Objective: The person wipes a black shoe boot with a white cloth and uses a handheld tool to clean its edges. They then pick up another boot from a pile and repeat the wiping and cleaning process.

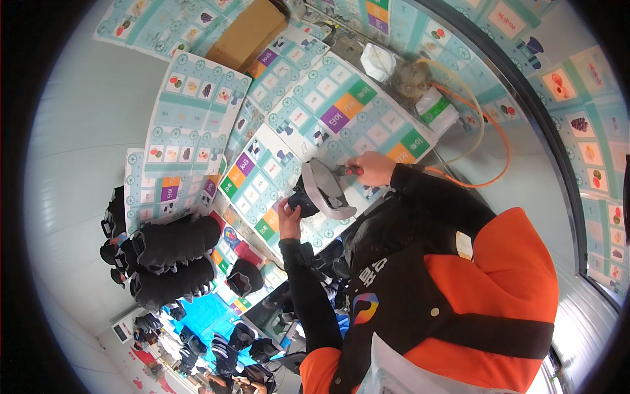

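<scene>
A cap (323, 187), turned so that its light grey inside shows, is held over the printed table. My left hand (289, 220) grips its dark brim (302, 205), thumb and fingers closed around it. On the other side, my right hand (374, 169) is closed around a small red-handled tool (354, 171). The tool's dark tip reaches the cap's edge; its exact kind is too small to make out.
Long stacks of black caps (177, 243) lie to the left, with a single dark cap (245, 278) nearer. Beyond is a blue sheet (205, 316) with more caps. A cardboard box (246, 36) stands at the back. An orange hose (506, 154) loops beside a white packet (436, 113) at right.
</scene>
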{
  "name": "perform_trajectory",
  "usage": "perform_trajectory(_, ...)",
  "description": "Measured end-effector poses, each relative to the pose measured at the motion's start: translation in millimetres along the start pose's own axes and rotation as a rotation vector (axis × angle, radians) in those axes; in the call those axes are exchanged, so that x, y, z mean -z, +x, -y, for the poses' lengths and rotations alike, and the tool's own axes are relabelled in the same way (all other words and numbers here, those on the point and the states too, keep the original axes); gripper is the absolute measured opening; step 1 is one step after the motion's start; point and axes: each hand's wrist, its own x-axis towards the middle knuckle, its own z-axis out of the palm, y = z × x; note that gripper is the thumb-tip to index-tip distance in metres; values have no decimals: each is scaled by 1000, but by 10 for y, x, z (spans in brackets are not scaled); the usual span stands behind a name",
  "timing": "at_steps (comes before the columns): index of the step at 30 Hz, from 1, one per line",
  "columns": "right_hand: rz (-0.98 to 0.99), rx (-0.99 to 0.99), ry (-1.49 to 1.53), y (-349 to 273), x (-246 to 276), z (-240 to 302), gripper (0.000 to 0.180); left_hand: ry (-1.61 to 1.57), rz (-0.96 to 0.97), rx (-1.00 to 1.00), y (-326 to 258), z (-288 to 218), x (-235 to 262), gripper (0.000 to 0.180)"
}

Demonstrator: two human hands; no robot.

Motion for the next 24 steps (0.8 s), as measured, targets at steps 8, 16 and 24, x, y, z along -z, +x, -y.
perform_trajectory(8,292,4,-14,-77,-208,-141,35,172,40,-211,275,163,176,22)
perform_trajectory(16,90,-30,117,-146,25,-73,38,832,-376,-227,375,-51,-326,30)
perform_trajectory(24,30,22,181,-81,101,-22,33,718,-281,-385,488,-408,-168,37)
